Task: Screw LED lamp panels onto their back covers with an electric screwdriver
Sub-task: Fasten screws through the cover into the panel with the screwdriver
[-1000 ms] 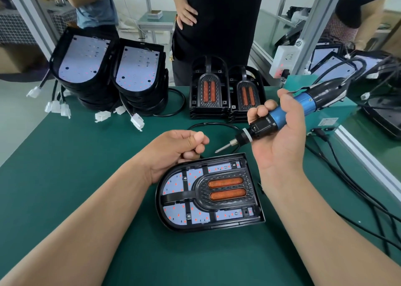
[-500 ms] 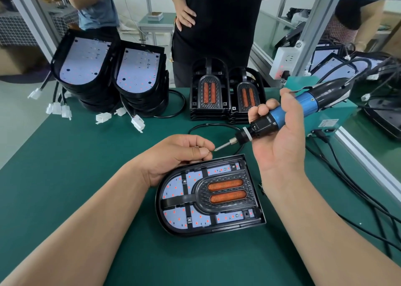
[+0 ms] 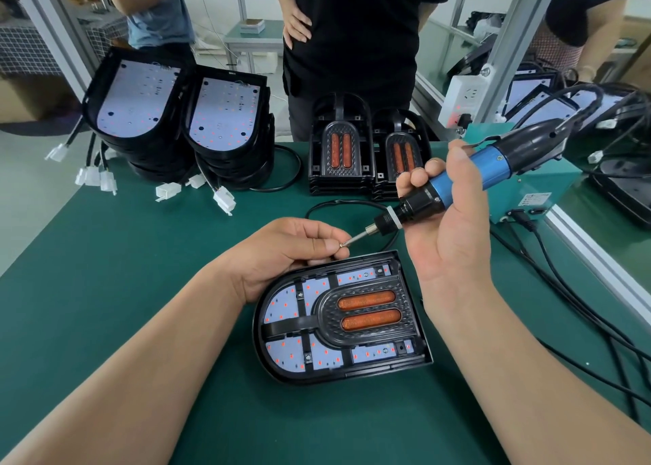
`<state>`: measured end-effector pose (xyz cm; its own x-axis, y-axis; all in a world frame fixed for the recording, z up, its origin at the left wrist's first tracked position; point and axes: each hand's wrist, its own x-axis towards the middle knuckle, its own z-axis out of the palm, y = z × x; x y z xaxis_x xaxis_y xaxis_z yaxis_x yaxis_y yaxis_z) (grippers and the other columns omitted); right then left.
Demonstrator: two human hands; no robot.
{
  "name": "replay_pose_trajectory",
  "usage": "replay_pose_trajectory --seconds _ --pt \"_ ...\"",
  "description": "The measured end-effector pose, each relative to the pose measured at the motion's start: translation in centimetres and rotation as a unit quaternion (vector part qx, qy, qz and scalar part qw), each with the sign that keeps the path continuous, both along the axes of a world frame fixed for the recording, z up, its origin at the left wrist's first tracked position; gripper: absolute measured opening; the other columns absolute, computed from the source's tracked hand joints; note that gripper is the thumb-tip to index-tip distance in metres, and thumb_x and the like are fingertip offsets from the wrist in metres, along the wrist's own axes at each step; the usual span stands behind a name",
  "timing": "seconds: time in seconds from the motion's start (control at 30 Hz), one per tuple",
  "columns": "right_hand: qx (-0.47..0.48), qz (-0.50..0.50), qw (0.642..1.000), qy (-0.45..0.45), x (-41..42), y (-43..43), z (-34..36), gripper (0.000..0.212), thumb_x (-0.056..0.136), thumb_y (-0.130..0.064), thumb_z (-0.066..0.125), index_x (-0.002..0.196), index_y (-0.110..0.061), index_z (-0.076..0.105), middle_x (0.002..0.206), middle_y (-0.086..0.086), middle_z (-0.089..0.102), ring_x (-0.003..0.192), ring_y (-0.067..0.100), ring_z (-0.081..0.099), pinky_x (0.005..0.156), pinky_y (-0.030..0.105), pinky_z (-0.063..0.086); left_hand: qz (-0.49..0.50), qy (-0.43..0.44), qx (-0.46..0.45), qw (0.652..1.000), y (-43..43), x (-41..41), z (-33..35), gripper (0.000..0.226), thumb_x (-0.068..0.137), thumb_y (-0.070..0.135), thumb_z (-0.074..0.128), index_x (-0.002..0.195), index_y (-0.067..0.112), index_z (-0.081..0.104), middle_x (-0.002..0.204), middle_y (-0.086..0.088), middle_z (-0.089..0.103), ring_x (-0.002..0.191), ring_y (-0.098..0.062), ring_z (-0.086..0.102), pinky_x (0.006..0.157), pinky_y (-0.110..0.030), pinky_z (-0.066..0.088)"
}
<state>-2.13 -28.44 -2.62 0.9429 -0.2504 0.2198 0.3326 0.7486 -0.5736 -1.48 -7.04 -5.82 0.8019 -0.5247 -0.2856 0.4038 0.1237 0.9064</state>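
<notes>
Lying flat on the green tabletop point(image 3: 105, 270), near the middle and just on the near side of both hands, the lamp panel point(image 3: 366, 313) is seated in its black back cover point(image 3: 259, 337), rounded end to the left. The assembly is judged to be light and stiff, a hard plastic shell that could slide on the mat under a downward push. It would best be steadied at the rim or outer wall rather than on the white LED board or the orange lenses, which are likely to be marked. A small screw point(image 3: 341, 243) is pinched between thumb and forefinger of the left hand point(image 3: 281, 253) at the tip of the bit point(image 3: 355, 236); being tiny and smooth, it is judged easy to drop. The electric screwdriver point(image 3: 489, 168) is gripped round its barrel by the right hand point(image 3: 447, 239), fingers point(image 3: 417, 179) curled over the far side and the bit pointed left and down. It is judged tail-heavy, with a thick cable point(image 3: 599, 100) tugging at the rear. Whether the screw is seated on the bit cannot be told, the contact being too small. Which holes in the panel are already filled is hard to make out, and the left palm is hidden.
</notes>
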Motion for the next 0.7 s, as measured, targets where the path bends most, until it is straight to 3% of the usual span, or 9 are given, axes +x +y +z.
replay_pose_trajectory --seconds 0.23,0.37,0.57,0.7 --pt "-0.014 0.004 1.000 0.000 -0.17 0.12 0.02 0.009 0.103 -0.018 0.068 0.106 -0.019 0.059 0.086 0.001 0.055 0.074 0.017 0.058 0.087 0.037 0.056 0.004 0.000 -0.004 1.000 -0.04 -0.13 0.09 0.018 0.084 0.007 0.074 0.100 0.009 0.082 0.096 -0.015 0.078 0.079 -0.020 0.076 0.072 -0.029 0.064" --pt "-0.031 0.003 1.000 0.001 -0.25 0.34 0.05 0.011 0.104 -0.018 0.067 0.108 -0.019 0.057 0.086 0.001 0.054 0.075 0.017 0.056 0.087 0.036 0.055 -0.006 -0.007 -0.008 1.000 0.10 -0.17 0.07 0.015 0.091 0.004 0.073 0.102 0.009 0.081 0.097 -0.016 0.078 0.079 -0.022 0.077 0.072 -0.031 0.064" --pt "-0.045 -0.001 0.999 0.007 -0.38 0.43 0.15 0.011 0.105 -0.019 0.067 0.109 -0.019 0.056 0.087 0.001 0.055 0.075 0.016 0.056 0.085 0.036 0.054 0.000 -0.010 -0.002 1.000 -0.02 -0.19 0.12 0.016 0.085 0.007 0.075 0.098 0.012 0.082 0.096 -0.016 0.079 0.078 -0.022 0.077 0.071 -0.031 0.064" --pt "-0.052 0.002 0.999 0.009 -0.43 0.78 -0.03 0.020 0.105 -0.022 0.068 0.121 -0.020 0.056 0.088 0.000 0.055 0.075 0.016 0.056 0.086 0.035 0.053 0.000 -0.016 0.004 1.000 0.12 -0.28 0.02 0.016 0.084 0.008 0.075 0.098 0.011 0.082 0.095 -0.016 0.078 0.077 -0.022 0.077 0.071 -0.032 0.064"
